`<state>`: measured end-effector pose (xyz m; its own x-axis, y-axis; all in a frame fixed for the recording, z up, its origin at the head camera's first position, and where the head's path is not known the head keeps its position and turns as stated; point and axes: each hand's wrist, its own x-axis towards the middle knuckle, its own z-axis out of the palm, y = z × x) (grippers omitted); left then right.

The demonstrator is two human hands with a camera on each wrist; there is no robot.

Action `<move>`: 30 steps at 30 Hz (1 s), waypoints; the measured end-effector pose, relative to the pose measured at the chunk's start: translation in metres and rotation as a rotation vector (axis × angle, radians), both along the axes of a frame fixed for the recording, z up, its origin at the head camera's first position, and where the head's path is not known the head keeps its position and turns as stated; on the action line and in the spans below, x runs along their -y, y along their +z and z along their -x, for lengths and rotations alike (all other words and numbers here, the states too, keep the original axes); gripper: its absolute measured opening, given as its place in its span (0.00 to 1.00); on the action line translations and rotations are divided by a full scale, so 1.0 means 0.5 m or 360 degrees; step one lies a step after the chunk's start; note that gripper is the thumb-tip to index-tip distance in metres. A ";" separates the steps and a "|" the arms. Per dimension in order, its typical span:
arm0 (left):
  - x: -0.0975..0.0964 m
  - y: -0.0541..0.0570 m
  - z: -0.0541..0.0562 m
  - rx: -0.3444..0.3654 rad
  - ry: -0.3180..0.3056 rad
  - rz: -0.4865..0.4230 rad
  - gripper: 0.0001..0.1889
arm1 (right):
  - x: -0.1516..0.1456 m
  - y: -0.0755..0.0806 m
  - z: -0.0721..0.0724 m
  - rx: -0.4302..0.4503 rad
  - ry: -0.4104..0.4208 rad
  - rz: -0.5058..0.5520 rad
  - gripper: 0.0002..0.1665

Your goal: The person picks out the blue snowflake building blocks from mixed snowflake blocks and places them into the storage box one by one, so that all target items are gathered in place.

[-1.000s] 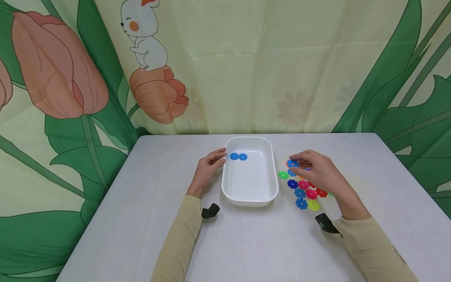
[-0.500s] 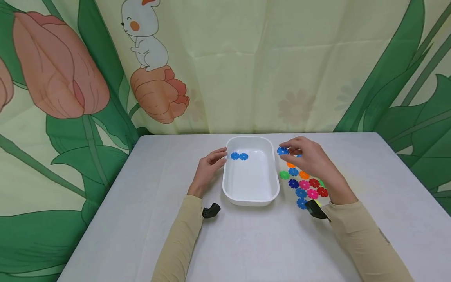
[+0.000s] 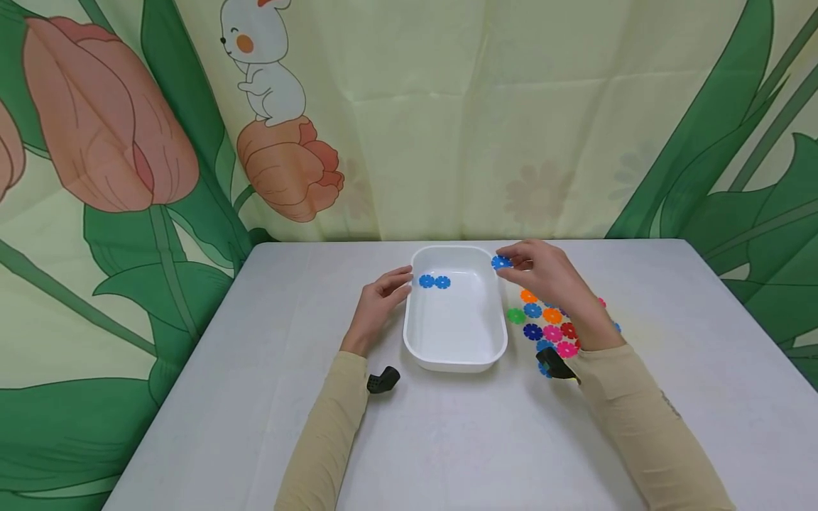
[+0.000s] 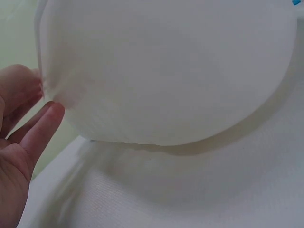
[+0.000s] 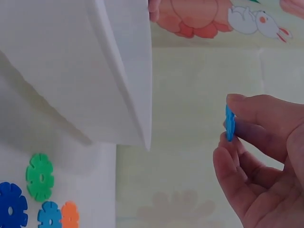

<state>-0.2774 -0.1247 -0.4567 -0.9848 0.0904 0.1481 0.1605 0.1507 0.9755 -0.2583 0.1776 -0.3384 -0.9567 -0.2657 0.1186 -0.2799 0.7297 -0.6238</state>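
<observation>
In the head view a white plastic tray [image 3: 455, 319] stands mid-table, with two light-blue snowflake building discs [image 3: 434, 282] lying side by side toward its far left part. My left hand [image 3: 377, 309] rests its fingertips against the tray's left side; the left wrist view shows the fingers [image 4: 45, 126] at the outer wall. Above the tray's far right corner, my right hand [image 3: 543, 273] pinches a blue snowflake disc [image 3: 501, 262] between thumb and fingers. From the right wrist view this held disc [image 5: 230, 123] is seen edge-on, apart from the tray wall.
Right of the tray lie several loose discs: green [image 3: 516, 316], orange [image 3: 552, 316], dark blue [image 3: 532, 332], pink [image 3: 552, 333] and others, partly hidden under my right arm. A printed curtain [image 3: 422, 142] hangs behind the white-covered table [image 3: 307, 312].
My right hand has lifted the blue disc off the loose pile and carried it left and away from me to the tray's far right corner. The left hand has stayed at the tray.
</observation>
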 end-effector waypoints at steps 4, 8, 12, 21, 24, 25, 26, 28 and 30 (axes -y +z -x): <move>0.000 0.002 -0.001 -0.0020 0.0002 0.0003 0.17 | 0.009 0.001 0.014 0.0004 0.0010 0.0006 0.24; -0.001 0.002 0.000 -0.0007 0.0012 0.0028 0.17 | 0.020 -0.001 0.026 0.0008 0.0016 0.0019 0.24; -0.001 0.000 0.001 0.0007 0.0015 0.0031 0.17 | 0.030 -0.006 0.038 0.0011 0.0026 0.0022 0.24; -0.001 -0.001 0.002 0.0013 0.0014 0.0025 0.18 | 0.050 -0.022 0.071 0.0081 0.0006 0.0031 0.23; -0.001 -0.001 0.004 0.0015 0.0016 0.0027 0.18 | 0.058 -0.028 0.081 0.0096 0.0016 0.0037 0.23; -0.001 -0.002 0.004 0.0015 0.0015 0.0026 0.17 | 0.061 -0.030 0.083 0.0102 0.0021 0.0039 0.23; -0.001 -0.001 0.004 0.0015 0.0014 0.0025 0.17 | 0.064 -0.031 0.086 0.0105 0.0025 0.0039 0.23; -0.001 0.000 0.003 0.0019 0.0011 0.0024 0.17 | 0.070 -0.031 0.089 0.0115 0.0024 0.0038 0.23; -0.001 0.001 0.002 0.0018 0.0010 0.0021 0.17 | 0.074 -0.030 0.093 0.0124 0.0026 0.0038 0.23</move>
